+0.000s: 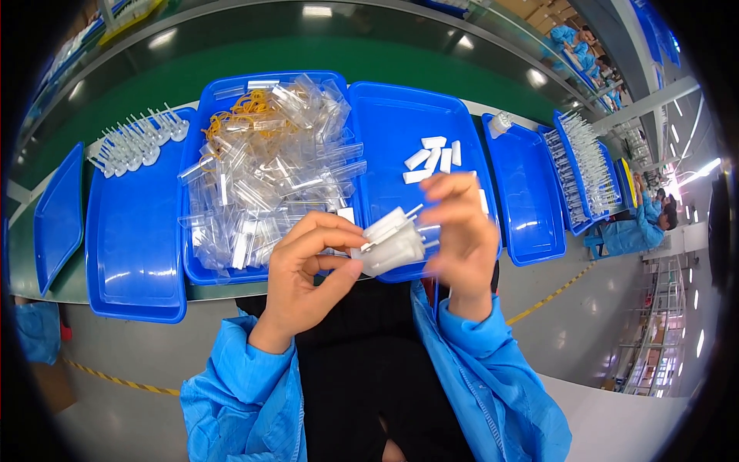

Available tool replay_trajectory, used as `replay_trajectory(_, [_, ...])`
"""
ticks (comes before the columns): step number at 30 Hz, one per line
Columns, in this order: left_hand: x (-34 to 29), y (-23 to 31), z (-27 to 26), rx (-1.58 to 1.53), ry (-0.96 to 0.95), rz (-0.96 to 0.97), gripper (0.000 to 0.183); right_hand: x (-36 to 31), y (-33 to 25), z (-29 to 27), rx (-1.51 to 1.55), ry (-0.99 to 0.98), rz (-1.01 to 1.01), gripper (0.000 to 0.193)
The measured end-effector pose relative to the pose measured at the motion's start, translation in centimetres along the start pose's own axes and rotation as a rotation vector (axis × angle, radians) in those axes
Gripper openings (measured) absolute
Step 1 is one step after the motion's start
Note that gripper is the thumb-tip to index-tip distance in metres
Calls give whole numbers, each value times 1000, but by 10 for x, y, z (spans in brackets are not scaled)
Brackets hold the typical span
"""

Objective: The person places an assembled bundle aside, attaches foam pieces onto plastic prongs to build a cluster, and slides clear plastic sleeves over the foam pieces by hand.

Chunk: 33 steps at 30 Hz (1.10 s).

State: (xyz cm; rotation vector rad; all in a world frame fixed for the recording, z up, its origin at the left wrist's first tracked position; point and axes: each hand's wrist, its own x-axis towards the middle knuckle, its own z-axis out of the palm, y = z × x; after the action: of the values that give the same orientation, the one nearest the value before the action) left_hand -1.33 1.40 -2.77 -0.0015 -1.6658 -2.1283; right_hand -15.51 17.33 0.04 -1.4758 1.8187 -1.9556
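Between the thumb and fingers of my left hand [304, 281] is a translucent white plastic part [394, 250] with thin prongs on its right side. A white strip-like piece lies along its upper side; whether it is fixed there I cannot tell. Just right of the part hovers my right hand [469, 239], smeared by motion, its fingers bent and its grip unclear. Beyond the hands, several small white blocks [433, 159] lie in a blue tray [385, 108]. To the left, another blue tray [212, 86] is heaped with clear plastic sleeves [265, 181] and yellow rubber bands [239, 112].
White pronged parts [138, 142] stand at the far end of a left blue tray [135, 254]. On the right, a narrow blue tray [531, 208] holds a small clear item, beside a tray of upright pronged parts [589, 165]. A green conveyor belt [308, 46] runs behind. Co-workers sit farther right.
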Motion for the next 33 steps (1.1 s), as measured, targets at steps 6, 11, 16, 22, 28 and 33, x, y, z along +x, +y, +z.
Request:
replay_trajectory(6, [2,-6,3,3,118,-9,10,17,79,-61,-867,-4,309,29])
replay_trajectory(11, [0,-2,5,101,175,-26,12,11,83,-44,-971,-61,342,33])
replay_trajectory(16, [2,-3,8,333,197,121,13,6,74,-29,-1121,-181,217,22])
replay_trajectory(22, [-3,-3,6,663,217,343,17,1,71,-28,-764,-63,303,16])
replay_trajectory(28, [0,1,4,710,246,434,20,-1,-6,-17,-153,185,225,12])
replay_trajectory(33, [2,0,11,710,261,446,21,-13,-25,19,9,223,234,23])
